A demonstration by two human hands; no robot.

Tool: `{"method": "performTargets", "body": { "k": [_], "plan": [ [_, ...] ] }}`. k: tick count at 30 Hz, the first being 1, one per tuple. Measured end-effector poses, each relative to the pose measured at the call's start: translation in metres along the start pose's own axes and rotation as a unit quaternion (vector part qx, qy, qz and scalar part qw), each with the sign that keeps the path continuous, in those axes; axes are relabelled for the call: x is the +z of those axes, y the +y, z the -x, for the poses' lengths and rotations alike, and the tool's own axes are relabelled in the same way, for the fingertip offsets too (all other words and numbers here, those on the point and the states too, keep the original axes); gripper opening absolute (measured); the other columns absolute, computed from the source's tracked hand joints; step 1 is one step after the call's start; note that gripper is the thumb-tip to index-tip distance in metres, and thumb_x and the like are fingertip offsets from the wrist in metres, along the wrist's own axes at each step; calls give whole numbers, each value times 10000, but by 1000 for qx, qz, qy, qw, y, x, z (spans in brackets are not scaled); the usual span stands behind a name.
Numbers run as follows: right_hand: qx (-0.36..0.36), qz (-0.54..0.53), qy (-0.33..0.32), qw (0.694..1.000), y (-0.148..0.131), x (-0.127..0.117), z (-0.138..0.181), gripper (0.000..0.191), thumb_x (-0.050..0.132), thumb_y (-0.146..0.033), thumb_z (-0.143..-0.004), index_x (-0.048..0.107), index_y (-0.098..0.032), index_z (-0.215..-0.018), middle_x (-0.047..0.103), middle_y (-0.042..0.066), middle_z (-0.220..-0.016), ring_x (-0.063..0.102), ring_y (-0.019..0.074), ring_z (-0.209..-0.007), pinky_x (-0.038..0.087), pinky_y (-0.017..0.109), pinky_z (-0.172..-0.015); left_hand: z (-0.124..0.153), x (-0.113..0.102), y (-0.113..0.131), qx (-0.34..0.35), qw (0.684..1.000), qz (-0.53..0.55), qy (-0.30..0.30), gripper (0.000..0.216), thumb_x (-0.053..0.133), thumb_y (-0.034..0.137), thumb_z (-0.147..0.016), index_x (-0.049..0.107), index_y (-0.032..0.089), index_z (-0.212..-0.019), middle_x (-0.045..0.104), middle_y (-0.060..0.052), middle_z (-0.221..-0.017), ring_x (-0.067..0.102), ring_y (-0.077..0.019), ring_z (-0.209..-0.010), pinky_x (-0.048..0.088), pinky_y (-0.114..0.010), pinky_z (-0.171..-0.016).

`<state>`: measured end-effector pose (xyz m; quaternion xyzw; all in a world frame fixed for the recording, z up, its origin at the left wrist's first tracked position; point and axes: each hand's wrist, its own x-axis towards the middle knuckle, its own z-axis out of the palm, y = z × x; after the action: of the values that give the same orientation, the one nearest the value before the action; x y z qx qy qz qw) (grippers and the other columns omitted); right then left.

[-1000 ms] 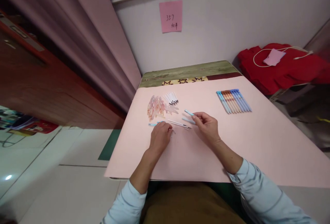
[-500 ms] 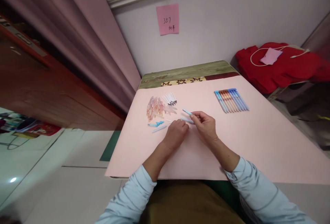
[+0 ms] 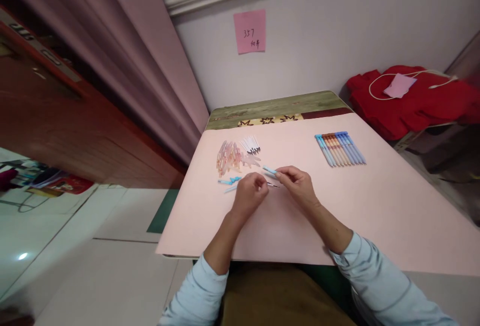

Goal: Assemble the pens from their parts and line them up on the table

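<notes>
My left hand (image 3: 250, 197) is closed in a pinch on a thin pen refill (image 3: 273, 185) whose dark tip pokes out to the right. My right hand (image 3: 299, 185) is closed on a light blue pen barrel (image 3: 269, 170) that sticks out to the upper left. The two hands are close together above the pink mat (image 3: 375, 206). Small blue pen parts (image 3: 229, 181) lie just left of my left hand.
A heap of clear pinkish pen parts (image 3: 228, 157) and a fan of white refills (image 3: 250, 144) lie at the mat's far left. A row of several finished pens (image 3: 339, 148) lies far right. Red cloth (image 3: 412, 97) sits beyond the table's right edge.
My left hand moved right from the blue parts to meet my right hand and took up the refill. The refill left the mat.
</notes>
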<state>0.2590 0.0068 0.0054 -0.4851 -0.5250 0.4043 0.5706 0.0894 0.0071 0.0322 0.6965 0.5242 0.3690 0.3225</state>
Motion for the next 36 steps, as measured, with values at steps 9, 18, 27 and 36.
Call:
{"method": "performTargets", "body": {
  "k": [9,18,27,36],
  "plan": [
    [128,-118,-158,972,-2,7,3,375,719,-522,-761,701,-163,-865,561,-24,-609,477,102,-512,415,250,-511,-12,-6,16,-162,829,523,117,259,776,277,-675,567,149,-759,494,33,-662,443,-57,-559,305,-192,-467],
    [152,-109,-172,967,-1,7,5,391,730,-533,-759,697,-157,-863,568,-28,-612,478,90,-493,400,240,-489,-12,-1,14,-135,845,504,117,223,732,295,-747,571,154,-809,500,45,-592,423,-56,-509,319,-201,-492],
    [193,-177,-252,932,-4,5,5,349,747,-486,-772,676,-161,-875,623,-6,-665,519,77,-509,422,208,-496,-6,1,19,-124,870,466,105,231,729,307,-743,574,170,-844,504,60,-558,446,-70,-485,360,-216,-518],
    [201,-183,-312,910,-1,2,5,314,753,-450,-776,702,-166,-899,653,12,-730,543,88,-569,441,220,-565,-3,-2,19,-167,876,451,46,169,688,286,-727,578,173,-787,514,50,-553,480,-97,-480,394,-248,-502]
  ]
}}
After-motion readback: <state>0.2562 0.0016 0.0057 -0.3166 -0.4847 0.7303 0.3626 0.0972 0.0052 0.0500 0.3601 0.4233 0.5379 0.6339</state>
